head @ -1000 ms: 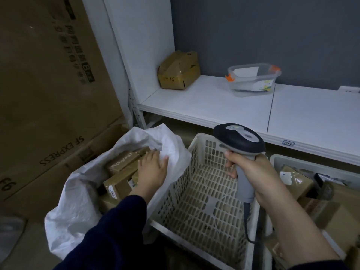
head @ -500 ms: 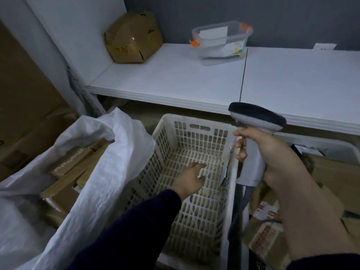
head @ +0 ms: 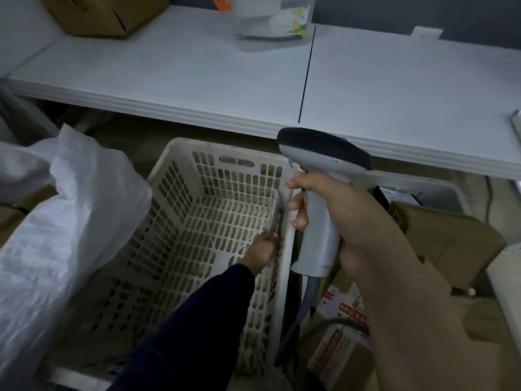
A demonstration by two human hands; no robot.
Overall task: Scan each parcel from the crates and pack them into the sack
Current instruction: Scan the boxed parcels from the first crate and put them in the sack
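Two hands in play, two crates on the floor, one sack. The right hand [head: 341,218] is at centre right, fingers wrapped tight round the grip of the single scanner [head: 321,165], index finger curled up front under its dark head, the cable [head: 309,294] trailing down from it. The left hand [head: 260,251] is down inside the white slatted crate [head: 225,153] in the middle of the frame, right up against its right-hand wall; whether those fingers are hooked into the slats, I can't tell. At the left edge sits the white sack [head: 70,210], mouth crumpled. At lower right, the second crate [head: 431,185] holds a big brown parcel [head: 448,244] and a red-printed parcel [head: 341,342]. Across the top, the white shelf [head: 169,77] carries one cardboard box [head: 104,15] and one clear tub [head: 270,24].
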